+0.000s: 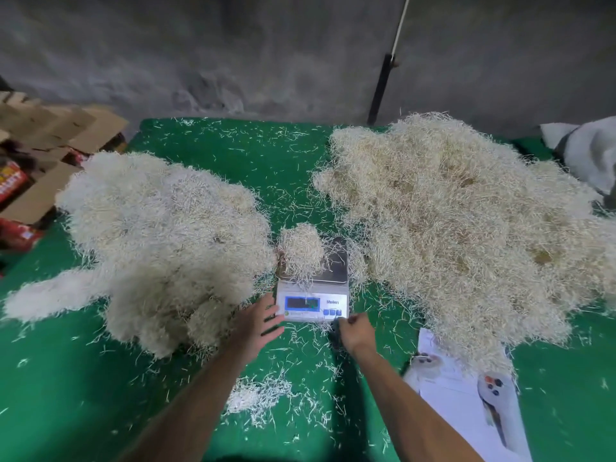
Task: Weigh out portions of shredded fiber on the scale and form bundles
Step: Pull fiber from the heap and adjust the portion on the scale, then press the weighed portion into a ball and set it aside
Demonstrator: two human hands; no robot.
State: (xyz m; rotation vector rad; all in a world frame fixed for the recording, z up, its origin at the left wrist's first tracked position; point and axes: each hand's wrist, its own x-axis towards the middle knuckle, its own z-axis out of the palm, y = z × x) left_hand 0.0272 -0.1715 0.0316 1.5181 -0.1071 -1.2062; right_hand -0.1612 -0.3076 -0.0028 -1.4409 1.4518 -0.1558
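Scale (312, 295) sits between two fiber heaps for short reaches; small portion (301, 250) on pan. Left hand (258, 323) fingers spread beside display; right hand (355, 330) curled, contents unclear.

Pale fiber clump (301, 250) on scale (313, 303), between two heaps

Even, soft overhead light, weak shadows; wide-angle bending at edges, slight blur on left pile (160, 235).
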